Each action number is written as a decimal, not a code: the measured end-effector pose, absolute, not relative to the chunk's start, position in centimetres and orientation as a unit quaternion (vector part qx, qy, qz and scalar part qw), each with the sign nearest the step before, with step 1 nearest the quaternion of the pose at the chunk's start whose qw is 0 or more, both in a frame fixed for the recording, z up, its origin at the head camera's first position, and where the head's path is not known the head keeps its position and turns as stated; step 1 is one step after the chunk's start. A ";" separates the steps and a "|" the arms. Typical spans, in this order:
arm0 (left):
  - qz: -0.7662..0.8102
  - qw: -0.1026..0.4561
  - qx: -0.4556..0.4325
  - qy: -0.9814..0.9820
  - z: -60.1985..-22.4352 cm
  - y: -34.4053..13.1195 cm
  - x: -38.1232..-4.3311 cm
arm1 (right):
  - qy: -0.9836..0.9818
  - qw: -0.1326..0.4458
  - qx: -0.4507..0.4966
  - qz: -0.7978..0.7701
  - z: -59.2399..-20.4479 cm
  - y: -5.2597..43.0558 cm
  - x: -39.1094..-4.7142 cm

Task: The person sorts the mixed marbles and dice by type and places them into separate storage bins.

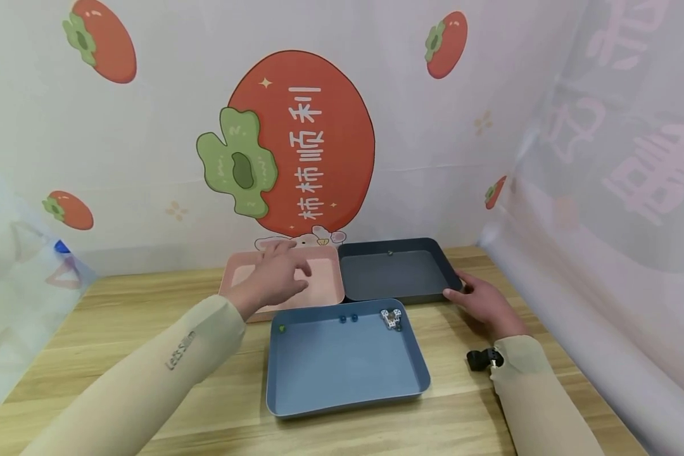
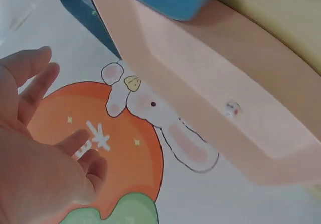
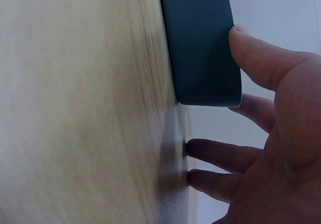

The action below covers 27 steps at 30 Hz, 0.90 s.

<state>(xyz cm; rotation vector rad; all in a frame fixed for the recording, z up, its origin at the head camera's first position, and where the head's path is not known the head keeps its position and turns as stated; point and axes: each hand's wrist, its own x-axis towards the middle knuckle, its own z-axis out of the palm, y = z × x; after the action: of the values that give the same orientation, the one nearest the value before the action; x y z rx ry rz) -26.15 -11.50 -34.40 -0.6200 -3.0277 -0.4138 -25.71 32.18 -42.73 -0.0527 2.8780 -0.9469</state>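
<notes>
My left hand [image 1: 276, 273] hovers over the pink tray [image 1: 327, 282] with loosely bent fingers and nothing in them. A tiny white bead-like piece with coloured spots [image 2: 232, 108] lies inside that tray in the left wrist view. At the near right corner of the dark grey tray [image 1: 399, 278], my right hand [image 1: 484, 304] holds the corner between thumb and index finger. Its other fingers [image 3: 215, 153] extend beside the tray, close to the table. A small green bead [image 1: 390, 253] lies near the dark tray's back wall.
In front stands a blue tray [image 1: 348, 367] with a green bead [image 1: 282, 329], two blue beads [image 1: 349, 318] and a cluster of white patterned pieces [image 1: 391, 318]. A wooden table [image 1: 205, 418] carries the trays; a printed cloth [image 1: 165, 126] hangs behind.
</notes>
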 end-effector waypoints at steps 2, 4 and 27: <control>-0.112 0.011 -0.212 -0.971 -34.7 -12.2 -25.3 | 0.947 0.058 -0.016 -0.314 -42.7 32.2 -25.7; -0.086 0.008 -0.228 -0.970 -35.2 -12.7 -24.4 | 0.947 0.061 -0.015 -0.315 -42.7 32.3 -25.6; 0.021 -0.026 -0.203 -0.979 -39.6 -14.2 -21.6 | 0.950 0.050 -0.023 -0.306 -42.9 32.2 -25.7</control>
<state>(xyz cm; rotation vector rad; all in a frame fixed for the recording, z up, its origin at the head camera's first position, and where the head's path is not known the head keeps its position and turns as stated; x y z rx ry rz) -21.58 -14.16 -39.62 -0.6473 -3.1261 0.0667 -25.74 32.16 -42.89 -0.0712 2.8947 -0.9315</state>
